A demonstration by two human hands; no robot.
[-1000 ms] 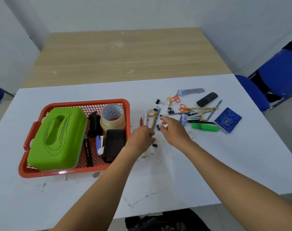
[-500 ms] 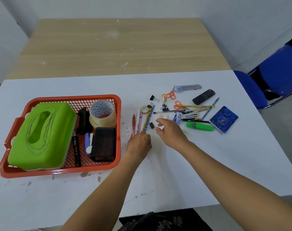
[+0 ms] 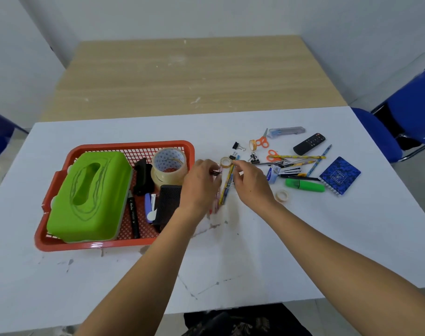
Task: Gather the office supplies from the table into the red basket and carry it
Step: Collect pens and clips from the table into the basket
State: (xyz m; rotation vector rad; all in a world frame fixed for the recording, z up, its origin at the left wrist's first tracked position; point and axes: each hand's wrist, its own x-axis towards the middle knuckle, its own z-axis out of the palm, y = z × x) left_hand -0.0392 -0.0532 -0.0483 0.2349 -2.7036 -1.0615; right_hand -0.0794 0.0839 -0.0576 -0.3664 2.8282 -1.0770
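The red basket (image 3: 114,243) sits on the white table (image 3: 303,251), in the middle left of the picture. In it are a big green tissue box (image 3: 90,195), a fat roll of tape (image 3: 169,166), a black marker (image 3: 134,214) and a black mesh case (image 3: 169,202). Just to the right of the basket, near the middle of the picture, the left hand (image 3: 201,183) has its fingers curled and pinches a small black clip (image 3: 215,172). The right hand (image 3: 252,183) is close beside it. Its bent fingers touch the top of some pencils (image 3: 225,190) that lie on the table, but I cannot tell if it is holding one. More things lie at the right: a green highlighter (image 3: 304,185), a blue notebook (image 3: 339,175), a black remote (image 3: 308,143) and orange scissors (image 3: 262,141).
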